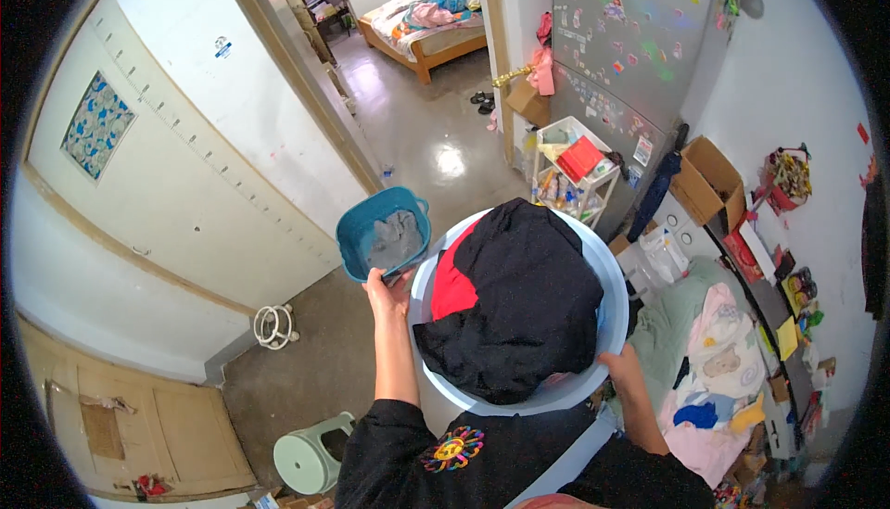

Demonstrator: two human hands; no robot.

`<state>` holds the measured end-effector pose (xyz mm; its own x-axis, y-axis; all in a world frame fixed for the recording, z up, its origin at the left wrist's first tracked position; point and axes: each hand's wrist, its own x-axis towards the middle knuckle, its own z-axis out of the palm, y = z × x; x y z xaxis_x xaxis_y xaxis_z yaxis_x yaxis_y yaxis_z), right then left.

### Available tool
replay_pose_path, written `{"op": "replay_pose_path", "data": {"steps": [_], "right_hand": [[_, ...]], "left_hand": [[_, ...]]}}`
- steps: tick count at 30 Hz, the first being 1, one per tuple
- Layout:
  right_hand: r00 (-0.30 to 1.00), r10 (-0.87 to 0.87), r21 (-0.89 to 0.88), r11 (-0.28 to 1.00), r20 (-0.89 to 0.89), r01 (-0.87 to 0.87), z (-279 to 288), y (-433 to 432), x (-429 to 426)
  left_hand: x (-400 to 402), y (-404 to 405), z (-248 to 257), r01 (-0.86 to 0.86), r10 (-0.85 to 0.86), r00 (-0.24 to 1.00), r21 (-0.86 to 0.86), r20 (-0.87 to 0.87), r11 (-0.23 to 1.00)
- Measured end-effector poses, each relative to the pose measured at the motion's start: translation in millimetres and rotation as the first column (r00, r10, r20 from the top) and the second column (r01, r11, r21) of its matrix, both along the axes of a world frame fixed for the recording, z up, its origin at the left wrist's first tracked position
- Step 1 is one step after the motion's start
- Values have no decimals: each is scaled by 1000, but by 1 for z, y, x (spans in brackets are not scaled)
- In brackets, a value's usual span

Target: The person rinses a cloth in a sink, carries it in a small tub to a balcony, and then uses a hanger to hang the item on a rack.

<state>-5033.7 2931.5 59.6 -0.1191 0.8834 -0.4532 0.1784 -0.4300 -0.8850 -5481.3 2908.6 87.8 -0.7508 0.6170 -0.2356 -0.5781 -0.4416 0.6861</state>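
Observation:
A large light-blue plastic basin (612, 265), heaped with black and red clothes (521, 293), is held against the front of my body. My right hand (615, 363) grips its rim on the right. My left hand (386, 293) holds a small teal plastic basin (352, 248) out to the left, with the thumb on its near rim. In that basin lies a wet-looking grey cloth (395, 239). Most of my left fingers are hidden under the teal basin, and the right fingers are partly hidden by the big basin.
A doorway ahead leads to a room with a wooden bed (424, 57). To the right stand a grey refrigerator (619, 36), a white rolling cart (577, 161) and a seat piled with bedding (716, 370). A pale green stool (306, 457) and a white wheeled stand (274, 327) are at left.

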Motion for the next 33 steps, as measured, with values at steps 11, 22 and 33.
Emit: {"op": "replay_pose_path", "data": {"steps": [11,22,33], "right_hand": [[980,193,-4,981,53,-193,16,242,-98],[977,208,41,978,-55,-206,9,444,-233],[989,115,50,992,96,-120,-5,605,-390]], "left_hand": [[-95,201,13,10,-10,997,-2,75,1000],[-243,398,0,5,-1,999,-85,52,996],[-394,589,35,97,-88,995,-187,56,978]]}}
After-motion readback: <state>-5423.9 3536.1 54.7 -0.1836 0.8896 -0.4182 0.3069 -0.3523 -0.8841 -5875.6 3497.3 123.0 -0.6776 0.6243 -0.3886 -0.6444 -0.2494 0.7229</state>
